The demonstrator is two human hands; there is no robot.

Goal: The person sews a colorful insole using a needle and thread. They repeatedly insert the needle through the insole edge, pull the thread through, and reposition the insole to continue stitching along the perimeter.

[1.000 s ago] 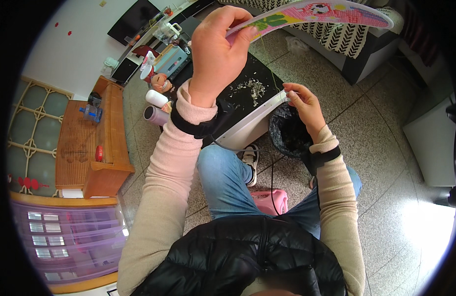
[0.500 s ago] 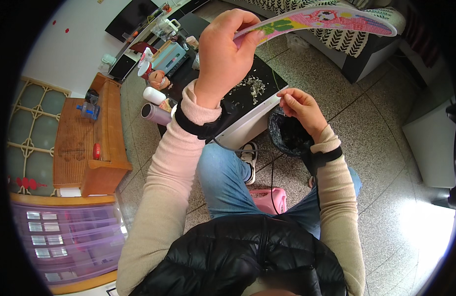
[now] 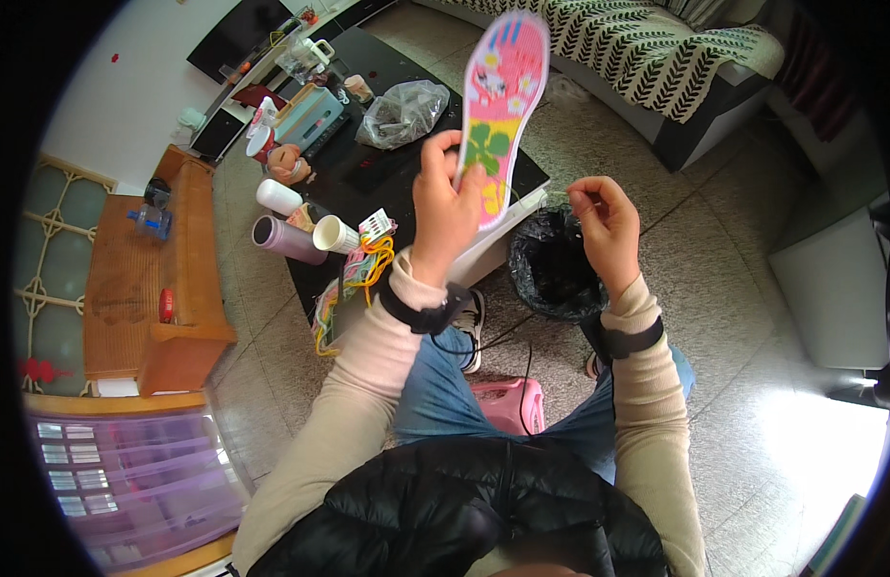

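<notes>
My left hand (image 3: 446, 216) grips the heel end of an embroidered insole (image 3: 504, 115), thumb on its face and fingers behind. It is held upright, stitched side showing: pink and yellow with green leaves, white flowers and blue stripes, edged in white. To its right, my right hand (image 3: 607, 229) is closed in a pinch above a bin. A faint greenish thread (image 3: 534, 201) runs between the insole's lower end and the pinched fingers; any needle is too small to make out. Bundles of coloured thread (image 3: 370, 263) hang at the table's near left corner, beside my left wrist.
On the black table (image 3: 368, 183) stand a white cup (image 3: 335, 235), a purple tumbler (image 3: 289, 240), a white bottle (image 3: 279, 197) and a crumpled plastic bag (image 3: 403, 113). A black-lined bin (image 3: 558, 264) stands by its right corner. A pink stool (image 3: 509, 406) shows between my legs.
The insole has swung from nearly edge-on and sideways to upright, its stitched face showing. My left hand has come down, uncovering the bag, cup and threads. My right hand shifted slightly right, still pinched.
</notes>
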